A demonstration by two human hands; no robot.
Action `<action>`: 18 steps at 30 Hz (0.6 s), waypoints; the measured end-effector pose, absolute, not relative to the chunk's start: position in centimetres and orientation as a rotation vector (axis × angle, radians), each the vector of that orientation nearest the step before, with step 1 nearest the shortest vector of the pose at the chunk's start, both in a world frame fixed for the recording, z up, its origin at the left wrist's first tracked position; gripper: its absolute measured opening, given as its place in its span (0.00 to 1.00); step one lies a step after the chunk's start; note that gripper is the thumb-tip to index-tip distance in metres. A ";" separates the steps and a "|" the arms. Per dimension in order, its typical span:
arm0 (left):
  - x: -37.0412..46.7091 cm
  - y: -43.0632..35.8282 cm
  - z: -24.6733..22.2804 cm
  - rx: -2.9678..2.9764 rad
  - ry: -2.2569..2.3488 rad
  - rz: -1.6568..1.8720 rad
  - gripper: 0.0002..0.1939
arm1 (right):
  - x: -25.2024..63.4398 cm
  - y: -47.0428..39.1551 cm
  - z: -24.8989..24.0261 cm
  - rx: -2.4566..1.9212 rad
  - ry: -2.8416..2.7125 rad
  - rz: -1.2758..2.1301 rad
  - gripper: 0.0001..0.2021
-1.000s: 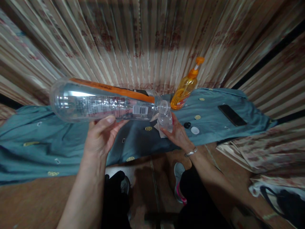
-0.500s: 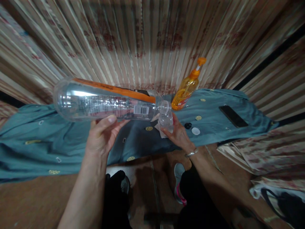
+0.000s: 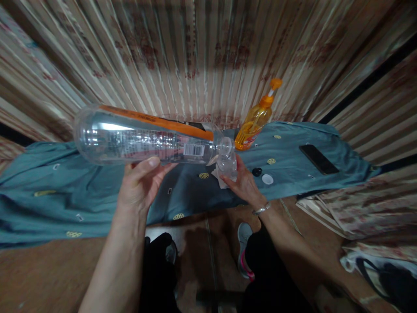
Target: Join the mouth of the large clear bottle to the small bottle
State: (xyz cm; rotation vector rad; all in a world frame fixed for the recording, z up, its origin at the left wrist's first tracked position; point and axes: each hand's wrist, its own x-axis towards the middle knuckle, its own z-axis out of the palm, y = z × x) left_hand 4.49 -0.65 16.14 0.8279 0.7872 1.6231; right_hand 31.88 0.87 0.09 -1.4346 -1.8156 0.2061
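Note:
A large clear plastic bottle (image 3: 146,141) with an orange-edged label lies nearly level across the view, its neck to the right and slightly lower. My left hand (image 3: 139,182) grips it from below, thumb on the near side. Its mouth meets the top of a small clear bottle (image 3: 226,163). Around that small bottle my right hand (image 3: 243,180) is closed. A pale crumpled piece like tissue (image 3: 220,179) shows beside the small bottle. Whether liquid passes between the two I cannot tell.
On the teal cloth (image 3: 107,195) stands an orange pump bottle (image 3: 252,126), partly full. Right of my right hand lie a small black cap (image 3: 257,171) and a white round lid (image 3: 267,179). Farther right is a black phone (image 3: 318,159). A pleated curtain (image 3: 202,56) hangs behind.
Almost nothing differs. The large bottle has shifted very slightly; both hands keep their hold.

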 end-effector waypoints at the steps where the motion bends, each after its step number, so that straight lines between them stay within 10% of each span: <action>1: 4.4 -0.6 16.1 0.834 0.788 1.615 0.18 | 31.9 0.9 0.1 -1.437 -1.815 0.210 0.47; 18: 4.3 -0.6 16.0 0.861 0.783 1.611 0.19 | 31.8 0.9 0.2 -1.409 -1.815 0.212 0.45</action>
